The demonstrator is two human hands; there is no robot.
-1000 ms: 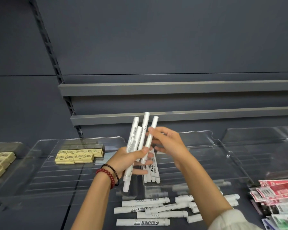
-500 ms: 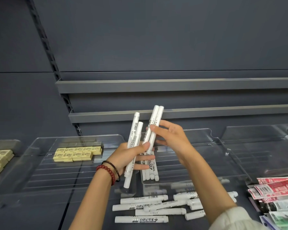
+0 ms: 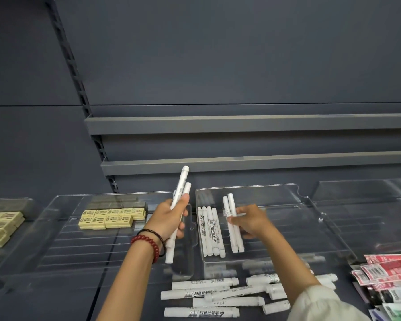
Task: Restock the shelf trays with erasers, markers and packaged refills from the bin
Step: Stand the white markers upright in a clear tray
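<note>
Now the left hand is wrapped round two white markers, their tips tilted up toward the centre of the frame. Over at centre right, the right hand pinches another pair of markers low inside the middle tray, just beside a row of four lying flat there. Loose markers sprawl across the bottom centre, yellow erasers sit in the left tray, and packaged refills pile up at lower right.
</note>
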